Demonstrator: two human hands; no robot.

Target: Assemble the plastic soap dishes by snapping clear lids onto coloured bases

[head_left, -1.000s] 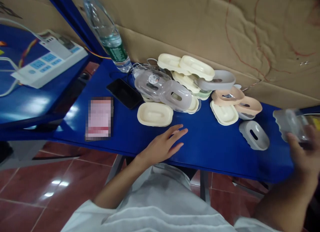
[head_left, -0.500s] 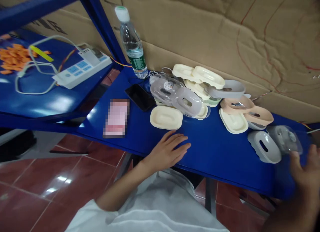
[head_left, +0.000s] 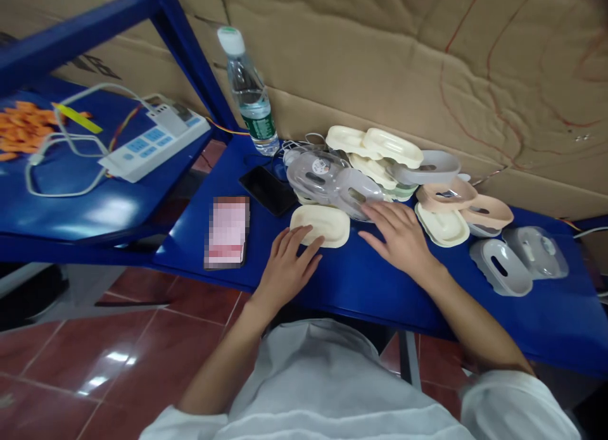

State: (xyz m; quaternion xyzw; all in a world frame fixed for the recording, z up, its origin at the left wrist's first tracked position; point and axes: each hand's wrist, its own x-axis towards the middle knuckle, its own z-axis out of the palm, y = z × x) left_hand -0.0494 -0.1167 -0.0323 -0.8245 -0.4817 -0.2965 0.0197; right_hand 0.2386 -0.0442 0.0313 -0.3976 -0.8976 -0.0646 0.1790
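Observation:
My left hand point(head_left: 289, 263) is open, its fingertips over the near left edge of a cream oval soap-dish-like tray point(head_left: 327, 223); whether they touch it I cannot tell. To its right, my right hand point(head_left: 396, 237) is open too, fingers stretched toward a grey oval piece with a slot point(head_left: 357, 190) in the pile. Beside that piece lies a clear lid with a round sticker point(head_left: 316, 173). Behind them, cream trays point(head_left: 394, 147) are stacked. Peach slotted pieces point(head_left: 489, 212) and another cream tray point(head_left: 441, 225) lie right of my right hand.
A water bottle point(head_left: 254, 101) stands at the back beside a dark phone point(head_left: 268, 190). A blurred-out pink item point(head_left: 228, 231) lies on the blue table point(head_left: 389, 294). Farther right are a grey slotted dish point(head_left: 503, 269) and a clear lid point(head_left: 539, 253). A power strip point(head_left: 156, 145) sits left.
My right hand has swung in from the far right to the middle pile. My left hand has shifted left, up to the cream tray. The view has tilted slightly.

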